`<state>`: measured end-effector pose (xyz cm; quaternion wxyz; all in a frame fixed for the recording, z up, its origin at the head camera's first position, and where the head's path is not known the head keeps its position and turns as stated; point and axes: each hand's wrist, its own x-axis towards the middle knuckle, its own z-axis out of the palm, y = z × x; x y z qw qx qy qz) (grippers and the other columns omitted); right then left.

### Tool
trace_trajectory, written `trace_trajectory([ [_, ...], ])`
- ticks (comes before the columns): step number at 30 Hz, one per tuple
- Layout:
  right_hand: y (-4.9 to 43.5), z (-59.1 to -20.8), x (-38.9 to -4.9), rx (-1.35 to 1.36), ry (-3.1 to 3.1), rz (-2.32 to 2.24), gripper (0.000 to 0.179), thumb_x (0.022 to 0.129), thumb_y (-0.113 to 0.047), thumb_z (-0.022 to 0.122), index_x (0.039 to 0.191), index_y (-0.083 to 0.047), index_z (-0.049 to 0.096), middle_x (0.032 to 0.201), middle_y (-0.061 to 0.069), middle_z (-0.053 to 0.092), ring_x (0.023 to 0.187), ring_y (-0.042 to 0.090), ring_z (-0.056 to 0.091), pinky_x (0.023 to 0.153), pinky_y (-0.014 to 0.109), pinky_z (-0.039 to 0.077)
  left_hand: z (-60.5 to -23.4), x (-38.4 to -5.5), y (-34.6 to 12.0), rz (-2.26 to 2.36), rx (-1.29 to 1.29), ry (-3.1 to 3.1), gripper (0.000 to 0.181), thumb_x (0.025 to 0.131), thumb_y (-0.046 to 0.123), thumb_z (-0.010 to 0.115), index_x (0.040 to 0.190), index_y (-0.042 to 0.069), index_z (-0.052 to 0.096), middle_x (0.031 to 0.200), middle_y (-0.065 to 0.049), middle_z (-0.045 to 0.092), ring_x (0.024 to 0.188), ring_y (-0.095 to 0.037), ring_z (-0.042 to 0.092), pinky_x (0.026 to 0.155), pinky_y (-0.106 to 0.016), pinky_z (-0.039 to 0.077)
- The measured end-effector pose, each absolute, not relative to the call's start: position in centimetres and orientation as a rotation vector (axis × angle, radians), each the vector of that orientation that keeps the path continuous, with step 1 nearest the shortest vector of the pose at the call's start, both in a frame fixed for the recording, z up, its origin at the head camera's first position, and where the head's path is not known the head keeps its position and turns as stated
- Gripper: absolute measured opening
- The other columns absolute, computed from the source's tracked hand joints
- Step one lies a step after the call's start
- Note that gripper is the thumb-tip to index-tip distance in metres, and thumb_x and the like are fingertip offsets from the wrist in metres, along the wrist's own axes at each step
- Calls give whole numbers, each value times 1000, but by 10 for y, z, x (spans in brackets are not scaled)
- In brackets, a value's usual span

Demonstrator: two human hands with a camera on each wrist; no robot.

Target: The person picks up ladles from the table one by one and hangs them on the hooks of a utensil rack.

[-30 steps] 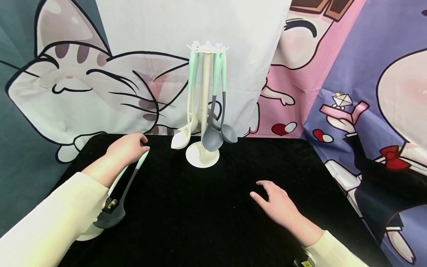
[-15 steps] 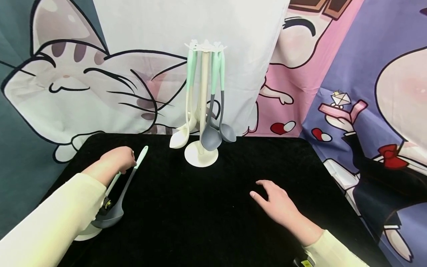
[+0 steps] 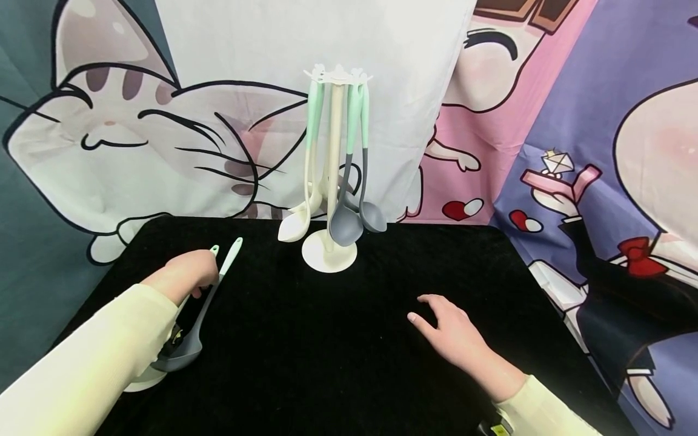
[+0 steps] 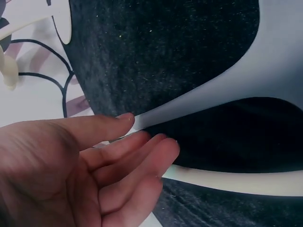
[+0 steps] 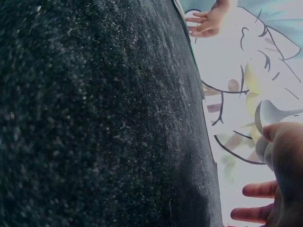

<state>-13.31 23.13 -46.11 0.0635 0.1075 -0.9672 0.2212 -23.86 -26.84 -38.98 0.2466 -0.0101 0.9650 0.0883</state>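
My left hand [image 3: 191, 274] hovers over the handles of two utensils lying at the table's left, its fingers loosely bent. One is a grey ladle [image 3: 188, 352] with a mint-green handle; the other has a white head [image 3: 147, 379], mostly hidden under my sleeve, so its kind is unclear. In the left wrist view the thumb and fingertips are beside the grey ladle's stem [image 4: 189, 101], with the white stem [image 4: 236, 182] just below; whether they touch is unclear. My right hand [image 3: 449, 330] is over the right side, fingers spread, holding nothing.
A cream utensil stand [image 3: 329, 257] at the back centre carries several hanging utensils, among them a grey ladle [image 3: 346, 227], a smaller grey ladle [image 3: 374, 217] and a white one [image 3: 294, 226]. A black cloth [image 3: 327, 351] covers the table; a cartoon curtain [image 3: 392, 36] hangs behind.
My left hand has drawn back from the end of the grey ladle's handle toward the lower left, uncovering both handle ends. The right hand has stayed in place.
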Motion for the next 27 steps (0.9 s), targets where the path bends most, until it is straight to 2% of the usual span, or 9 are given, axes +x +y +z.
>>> trace_trajectory([
  [5,231,-461,-133,330,-2915,666,63,96,-62,51,131,-10,61,133,7,60,127,28,53,103,58,38,-394,-237,-269,301,-17,2567,15,89,7,63,77,-2,65,72,-11,68,60,-21,70,60,-36,54],
  [10,231,-462,-133,323,-2914,663,63,96,-62,52,131,-10,61,132,7,60,127,28,53,103,58,38,-396,-235,-268,310,-10,2535,17,90,9,65,78,-3,67,71,-10,70,62,-22,71,65,-37,55],
  [14,231,-463,-132,321,-2912,663,63,95,-62,52,130,-11,61,132,6,60,126,28,54,102,56,39,-397,-233,-268,313,-13,2527,19,91,10,66,77,-3,67,70,-9,70,62,-21,71,63,-36,55],
  [18,231,-463,-132,319,-2909,663,62,95,-62,53,130,-11,61,132,6,61,126,28,54,102,55,40,-399,-232,-268,367,-19,2511,19,91,7,65,77,-5,67,71,-11,69,63,-23,71,59,-35,56],
  [27,232,-460,-131,320,-2919,657,64,95,-63,51,130,-11,61,132,8,60,126,29,54,103,56,39,-398,-229,-267,425,-10,2485,17,92,4,63,79,-6,66,73,-13,69,64,-23,70,61,-36,56],
])
